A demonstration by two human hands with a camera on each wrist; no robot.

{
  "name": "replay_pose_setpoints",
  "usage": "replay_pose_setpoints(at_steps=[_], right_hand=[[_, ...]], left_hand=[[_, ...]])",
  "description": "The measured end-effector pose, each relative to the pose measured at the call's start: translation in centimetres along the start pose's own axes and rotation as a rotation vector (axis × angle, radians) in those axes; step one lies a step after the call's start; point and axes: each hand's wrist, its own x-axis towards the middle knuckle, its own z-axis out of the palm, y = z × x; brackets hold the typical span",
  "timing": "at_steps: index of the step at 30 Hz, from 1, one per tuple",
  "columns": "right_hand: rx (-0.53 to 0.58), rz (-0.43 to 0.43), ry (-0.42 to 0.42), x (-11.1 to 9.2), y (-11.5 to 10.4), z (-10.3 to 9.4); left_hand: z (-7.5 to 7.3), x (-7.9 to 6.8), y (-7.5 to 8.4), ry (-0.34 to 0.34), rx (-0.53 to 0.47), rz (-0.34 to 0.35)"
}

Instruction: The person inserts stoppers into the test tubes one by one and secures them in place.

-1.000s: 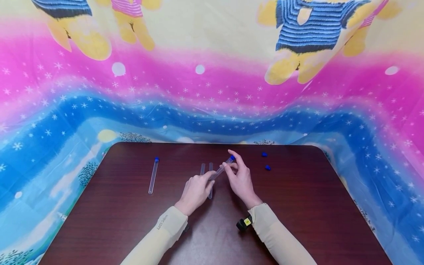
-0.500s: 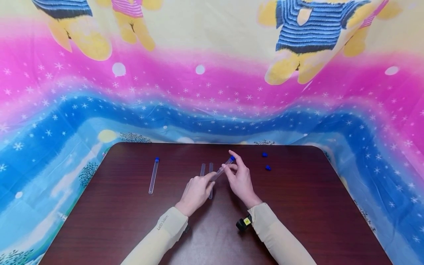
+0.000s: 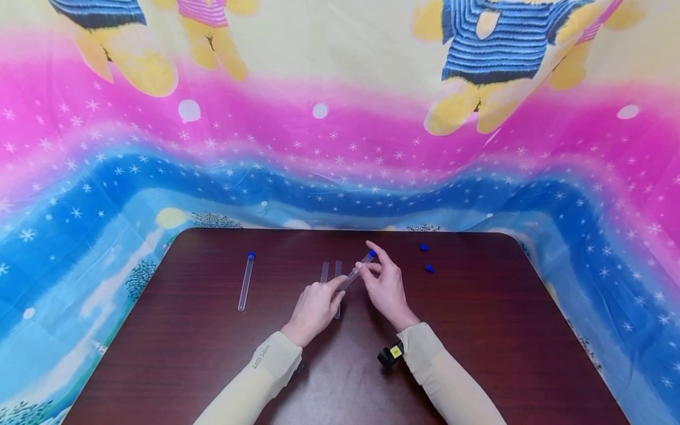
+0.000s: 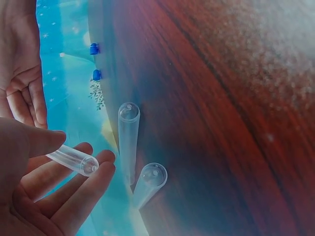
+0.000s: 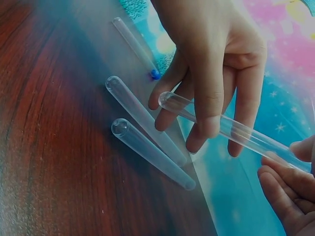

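A clear test tube (image 3: 351,277) is held slantwise over the table between both hands. My left hand (image 3: 313,307) pinches its lower part between thumb and fingers, with the rounded end (image 4: 88,166) poking out in the left wrist view. Up near the blue cap (image 3: 372,254) on the tube's far end, my right hand (image 3: 389,289) pinches it, index finger stretched out past the cap. Two uncapped test tubes lie side by side beneath the left hand, one tube (image 5: 147,118) and a second tube (image 5: 152,155) both showing whole in the right wrist view.
To the left lies a test tube (image 3: 246,283) with a blue cap on. Two loose blue caps, one cap (image 3: 424,248) farther back and another cap (image 3: 430,269) nearer, sit right of the hands. A patterned cloth (image 3: 340,147) hangs behind the brown table (image 3: 175,354).
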Motion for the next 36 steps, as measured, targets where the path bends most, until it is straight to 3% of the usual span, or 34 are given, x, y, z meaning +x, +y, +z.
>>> replay_pose_setpoints(at_steps=[18,36], right_hand=[[0.029,-0.029,0.034,0.22,-0.05,0.0],[0.044,0.058,-0.01,-0.1,0.36,0.03]], left_hand=[[-0.37,0.45,0.05,-0.009,0.016,-0.007],[-0.29,0.14,0.2,-0.034,0.025,-0.015]])
